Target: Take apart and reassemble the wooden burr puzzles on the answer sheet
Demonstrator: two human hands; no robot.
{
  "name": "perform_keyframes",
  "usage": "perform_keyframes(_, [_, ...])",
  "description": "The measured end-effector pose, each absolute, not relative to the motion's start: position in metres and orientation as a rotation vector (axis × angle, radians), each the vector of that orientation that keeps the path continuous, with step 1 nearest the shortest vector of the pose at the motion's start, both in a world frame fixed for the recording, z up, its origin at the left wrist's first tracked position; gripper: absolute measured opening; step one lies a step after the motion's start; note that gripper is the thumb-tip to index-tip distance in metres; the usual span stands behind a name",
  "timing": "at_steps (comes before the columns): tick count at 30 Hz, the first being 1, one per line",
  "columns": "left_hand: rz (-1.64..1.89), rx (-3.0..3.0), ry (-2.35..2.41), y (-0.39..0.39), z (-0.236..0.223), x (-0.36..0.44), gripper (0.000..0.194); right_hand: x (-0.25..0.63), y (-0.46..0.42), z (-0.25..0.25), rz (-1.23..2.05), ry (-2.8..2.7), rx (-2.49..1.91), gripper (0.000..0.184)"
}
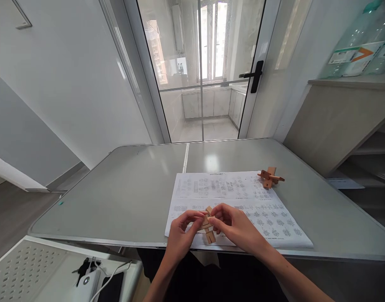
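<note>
Between my two hands is a light wooden interlocking puzzle (210,237), made of notched sticks that cross one another. My left hand (183,235) pinches it from the left with thumb and fingertips. From the right, my right hand (233,224) grips it with thumb and curled fingers. My fingers hide part of the puzzle's middle. Beneath it lies a large printed sheet (208,191) with rows of small line diagrams. A second, darker wooden puzzle (269,178) of crossed pieces rests at the sheet's upper right corner.
The grey table (132,188) reaches back to a glass door (201,71) with a black handle (256,76). At lower left, a white tray (53,260) holds a power bank (87,285), a cable, keys and a dark phone (112,287). Large bottles (356,54) stand on a cabinet at right.
</note>
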State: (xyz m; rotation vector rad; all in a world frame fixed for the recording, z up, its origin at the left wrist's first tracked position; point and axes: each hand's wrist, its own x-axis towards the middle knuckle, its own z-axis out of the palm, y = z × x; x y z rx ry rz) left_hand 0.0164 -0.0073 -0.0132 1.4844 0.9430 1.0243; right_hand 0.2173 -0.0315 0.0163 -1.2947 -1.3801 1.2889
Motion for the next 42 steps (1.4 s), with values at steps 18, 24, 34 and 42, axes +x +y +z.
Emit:
perform_keyframes(18, [0.912, 1.796, 0.901, -0.012, -0.009, 0.015, 0.064, 0.217, -0.037, 0.016, 1.189, -1.371, -1.326, 0.025])
perform_keyframes(24, [0.935, 1.867, 0.947, -0.013, -0.012, 0.014, 0.066, 0.218, -0.036, 0.018, 1.234, -1.37, -1.341, 0.027])
perform_keyframes(34, [0.967, 1.859, 0.962, -0.014, -0.014, 0.015, 0.063, 0.219, -0.033, 0.017, 1.279, -1.385, -1.292, 0.032])
perform_keyframes(42, [1.012, 1.625, 0.964, -0.012, -0.021, 0.012, 0.057, 0.24, -0.033, 0.005, 0.735, -1.699, -1.493, 0.026])
